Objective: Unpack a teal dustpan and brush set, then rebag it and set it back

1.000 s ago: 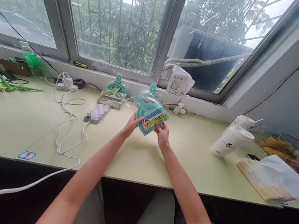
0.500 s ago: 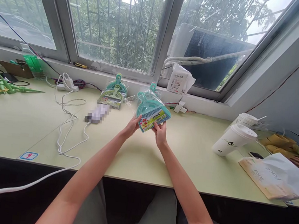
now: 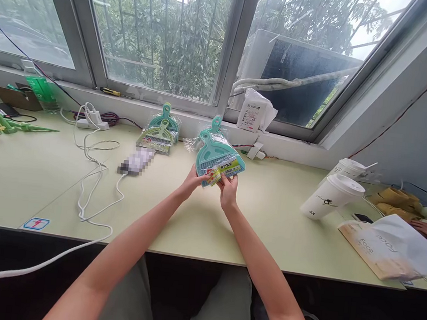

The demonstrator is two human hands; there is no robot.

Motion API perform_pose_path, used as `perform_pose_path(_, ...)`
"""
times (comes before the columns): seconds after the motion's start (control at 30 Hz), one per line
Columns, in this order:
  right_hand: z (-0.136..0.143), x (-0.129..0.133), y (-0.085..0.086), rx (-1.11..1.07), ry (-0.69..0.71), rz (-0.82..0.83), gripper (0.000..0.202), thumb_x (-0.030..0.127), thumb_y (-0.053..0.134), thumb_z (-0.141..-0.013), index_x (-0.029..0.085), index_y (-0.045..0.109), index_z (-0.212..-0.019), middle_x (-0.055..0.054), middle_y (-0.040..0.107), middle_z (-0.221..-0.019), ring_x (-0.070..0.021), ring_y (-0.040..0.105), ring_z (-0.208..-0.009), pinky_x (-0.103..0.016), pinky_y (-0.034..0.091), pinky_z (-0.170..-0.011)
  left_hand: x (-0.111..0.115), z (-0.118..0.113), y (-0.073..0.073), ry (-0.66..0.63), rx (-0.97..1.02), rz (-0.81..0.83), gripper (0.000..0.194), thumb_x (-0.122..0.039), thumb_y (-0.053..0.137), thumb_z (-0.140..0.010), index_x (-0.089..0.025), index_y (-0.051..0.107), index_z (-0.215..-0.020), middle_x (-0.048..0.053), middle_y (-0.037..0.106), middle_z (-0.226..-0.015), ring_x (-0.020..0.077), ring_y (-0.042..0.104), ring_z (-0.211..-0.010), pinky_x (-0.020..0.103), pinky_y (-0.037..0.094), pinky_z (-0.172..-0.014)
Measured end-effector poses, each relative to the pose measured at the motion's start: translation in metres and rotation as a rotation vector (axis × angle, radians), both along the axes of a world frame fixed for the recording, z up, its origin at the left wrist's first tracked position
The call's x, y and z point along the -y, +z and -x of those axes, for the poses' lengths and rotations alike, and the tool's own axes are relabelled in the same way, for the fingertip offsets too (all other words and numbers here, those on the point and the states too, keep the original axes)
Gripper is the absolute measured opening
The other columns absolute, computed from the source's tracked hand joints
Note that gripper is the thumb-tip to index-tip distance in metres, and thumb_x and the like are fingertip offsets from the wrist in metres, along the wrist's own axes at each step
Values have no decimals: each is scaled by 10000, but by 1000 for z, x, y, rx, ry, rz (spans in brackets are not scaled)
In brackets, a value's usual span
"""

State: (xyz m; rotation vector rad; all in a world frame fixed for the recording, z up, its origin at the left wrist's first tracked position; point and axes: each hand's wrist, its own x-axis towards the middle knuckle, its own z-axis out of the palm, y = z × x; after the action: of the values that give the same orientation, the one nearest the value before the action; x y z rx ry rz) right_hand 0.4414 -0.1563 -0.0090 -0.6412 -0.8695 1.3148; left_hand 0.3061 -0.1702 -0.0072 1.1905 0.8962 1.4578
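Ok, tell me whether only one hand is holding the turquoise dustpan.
No, the left hand and right hand both hold the turquoise dustpan.

Open tabletop (image 3: 197,229) centre, cables (image 3: 81,213) left, cups (image 3: 326,200) right

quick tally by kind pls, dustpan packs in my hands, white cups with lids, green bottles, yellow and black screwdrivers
Dustpan pack held by the left hand and right hand: 1
White cups: 2
Green bottle: 1
Yellow-and-black screwdriver: 1
Total: 5
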Motion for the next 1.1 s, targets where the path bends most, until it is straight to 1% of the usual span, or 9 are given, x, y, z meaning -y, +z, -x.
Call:
perform_pose_path(0.13,3,0,-2,-9,34,16,419,245,673,-714,251,462,-1076,-27,644,-1063,-167,662,-932,-386,558,-851,-7,-7,-7,249,50,-99,602,-336,656,-767,-218,368,-1282,95,564,-1239,229,551,-1145,371,467,-942)
perform_pose_path(0.27,4,-1,-6,1,43,22,387,241,666,-719,250,462,-1048,-24,647,-1048,-169,664,-936,-395,556,-860,-5,-14,-10,378,-2,-122,580,-426,593,-830,-237,329,-1310,97,574,-1240,239,555,-1157,380,466,-938)
perform_pose_path(0.6,0,-2,-4,18,13,23,371,278,690,-711,241,463,-1002,-31,649,-1044,-180,658,-947,-405,564,-850,7,-17,-5,353,-119,-183,705,-407,597,-828,-251,216,-1401,108,522,-1335,274,471,-1265,402,383,-1025)
perform_pose_path(0.7,-1,-3,-5,40,19,3,393,294,701,-709,242,457,-1013,-34,649,-1049,-184,657,-962,-409,562,-853,12,-16,-1,562,-319,-245,765,-410,568,-852,-241,124,-1450,155,343,-1474,285,330,-1370,445,319,-1077)
perform_pose_path(0.77,-1,-3,-6,53,24,-1,399,304,704,-712,241,458,-1020,-37,647,-1058,-184,659,-961,-408,562,-855,17,-13,6,728,-540,-339,741,-361,568,-855,-233,162,-1462,152,184,-1547,293,165,-1435,490,224,-1125)
perform_pose_path(0.8,-1,-3,-6,57,25,0,399,309,704,-713,241,460,-1022,-37,647,-1061,-183,660,-955,-406,562,-855,20,-12,10,770,-654,-385,689,-326,559,-861,-238,221,-1455,135,164,-1556,296,117,-1445,514,178,-1138)
perform_pose_path(0.87,-1,-2,-6,62,26,6,402,315,705,-712,239,463,-1023,-33,651,-1052,-181,665,-937,-403,564,-853,23,-9,16,727,-854,-457,531,-254,512,-879,-253,382,-1394,112,296,-1513,304,172,-1429,549,141,-1142)
perform_pose_path(0.97,0,-2,-7,68,29,14,406,307,707,-705,233,459,-1017,-24,659,-1009,-183,671,-912,-403,566,-846,23,-5,17,560,-1051,-469,365,-187,434,-896,-228,570,-1231,133,554,-1293,313,436,-1265,542,273,-1091)
perform_pose_path(1.1,0,-3,-8,83,43,23,419,288,706,-699,230,461,-1034,-25,665,-982,-185,674,-903,-406,568,-838,18,-3,13,490,-1154,-401,362,-183,362,-918,-174,611,-1181,173,616,-1113,296,574,-1033,439,453,-912)
